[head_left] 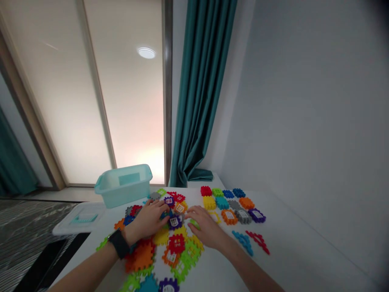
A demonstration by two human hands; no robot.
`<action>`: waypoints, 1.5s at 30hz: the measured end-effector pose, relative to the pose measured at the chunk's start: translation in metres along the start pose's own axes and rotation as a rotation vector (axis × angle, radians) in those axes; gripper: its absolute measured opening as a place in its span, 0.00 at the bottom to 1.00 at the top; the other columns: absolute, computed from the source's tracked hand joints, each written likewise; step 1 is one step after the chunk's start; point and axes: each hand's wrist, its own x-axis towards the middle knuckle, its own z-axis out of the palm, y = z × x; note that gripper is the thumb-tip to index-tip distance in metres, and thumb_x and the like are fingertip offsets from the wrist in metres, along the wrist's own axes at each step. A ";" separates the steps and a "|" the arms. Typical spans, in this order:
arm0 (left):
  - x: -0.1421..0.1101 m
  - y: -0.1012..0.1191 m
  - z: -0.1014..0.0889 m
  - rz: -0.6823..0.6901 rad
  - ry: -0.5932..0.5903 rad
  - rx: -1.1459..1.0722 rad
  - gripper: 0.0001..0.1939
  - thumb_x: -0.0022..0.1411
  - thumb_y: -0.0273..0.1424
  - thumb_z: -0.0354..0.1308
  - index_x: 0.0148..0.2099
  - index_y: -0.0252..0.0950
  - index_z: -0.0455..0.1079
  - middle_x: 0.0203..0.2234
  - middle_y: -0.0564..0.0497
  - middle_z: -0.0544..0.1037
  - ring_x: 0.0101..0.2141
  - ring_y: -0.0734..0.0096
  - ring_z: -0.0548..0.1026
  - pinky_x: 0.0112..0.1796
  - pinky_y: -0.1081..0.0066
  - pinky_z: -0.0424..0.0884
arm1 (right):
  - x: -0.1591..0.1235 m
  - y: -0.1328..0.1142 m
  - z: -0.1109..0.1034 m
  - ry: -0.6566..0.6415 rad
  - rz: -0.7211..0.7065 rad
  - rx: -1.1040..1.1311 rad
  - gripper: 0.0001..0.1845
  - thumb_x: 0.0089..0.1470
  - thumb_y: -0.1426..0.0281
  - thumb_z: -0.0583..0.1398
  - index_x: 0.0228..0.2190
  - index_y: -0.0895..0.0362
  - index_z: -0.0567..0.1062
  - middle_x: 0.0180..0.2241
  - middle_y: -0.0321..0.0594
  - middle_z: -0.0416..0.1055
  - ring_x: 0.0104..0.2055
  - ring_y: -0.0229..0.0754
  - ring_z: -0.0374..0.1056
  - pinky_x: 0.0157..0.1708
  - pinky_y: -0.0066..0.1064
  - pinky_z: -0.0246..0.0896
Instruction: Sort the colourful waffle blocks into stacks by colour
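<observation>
We rest our left hand (146,222), fingers spread, on a heap of interlocking plastic tiles (176,243); our right hand (206,229), also spread, sits beside a green tile (194,224) at the heap's edge, with rows of tiles (226,202) beyond the heap.

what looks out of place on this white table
The heap of multicoloured plastic waffle blocks looks jumbled, with pieces overlapping, unlike the tidy rows of square blocks beyond it. A jagged blue plastic strip and a jagged red plastic strip also stand out, lying apart and differently shaped.
</observation>
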 end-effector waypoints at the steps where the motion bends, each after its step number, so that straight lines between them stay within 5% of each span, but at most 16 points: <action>1: -0.005 -0.007 -0.002 -0.009 -0.012 0.001 0.09 0.67 0.34 0.53 0.45 0.41 0.73 0.43 0.46 0.78 0.46 0.55 0.75 0.50 0.59 0.63 | 0.005 -0.003 0.004 -0.018 -0.015 0.010 0.13 0.57 0.78 0.59 0.43 0.53 0.75 0.48 0.43 0.73 0.53 0.48 0.68 0.56 0.43 0.62; 6: -0.027 -0.048 -0.015 -0.035 -0.024 -0.078 0.10 0.67 0.34 0.52 0.45 0.42 0.74 0.42 0.48 0.79 0.45 0.56 0.76 0.48 0.61 0.66 | 0.031 -0.016 0.025 -0.064 -0.080 0.053 0.12 0.58 0.78 0.60 0.42 0.53 0.75 0.46 0.42 0.74 0.52 0.47 0.68 0.55 0.41 0.61; 13: -0.041 -0.088 -0.007 -0.207 0.185 -0.329 0.15 0.68 0.38 0.50 0.46 0.38 0.75 0.41 0.46 0.80 0.42 0.59 0.77 0.44 0.66 0.70 | 0.059 -0.033 0.047 -0.114 -0.144 0.071 0.10 0.58 0.77 0.60 0.41 0.55 0.75 0.44 0.42 0.74 0.51 0.47 0.67 0.54 0.40 0.61; 30: -0.073 -0.109 0.009 -0.421 0.092 -0.157 0.12 0.67 0.30 0.50 0.43 0.37 0.76 0.39 0.44 0.79 0.43 0.57 0.77 0.44 0.64 0.68 | 0.137 -0.051 0.109 -0.177 -0.205 -0.040 0.05 0.59 0.70 0.62 0.39 0.55 0.76 0.43 0.45 0.73 0.51 0.51 0.65 0.53 0.43 0.59; 40: -0.072 -0.103 0.010 -0.411 0.131 -0.247 0.13 0.68 0.32 0.50 0.43 0.36 0.76 0.42 0.43 0.81 0.45 0.57 0.77 0.47 0.64 0.69 | 0.142 -0.046 0.115 -0.205 -0.147 -0.073 0.14 0.52 0.61 0.69 0.38 0.55 0.75 0.42 0.44 0.74 0.51 0.53 0.65 0.51 0.44 0.58; 45: -0.070 -0.101 0.015 -0.437 0.184 -0.303 0.12 0.66 0.31 0.52 0.45 0.36 0.76 0.41 0.44 0.82 0.45 0.57 0.77 0.47 0.64 0.70 | 0.140 -0.052 0.113 -0.185 -0.126 -0.071 0.14 0.52 0.64 0.69 0.39 0.56 0.75 0.42 0.45 0.73 0.50 0.53 0.65 0.52 0.45 0.58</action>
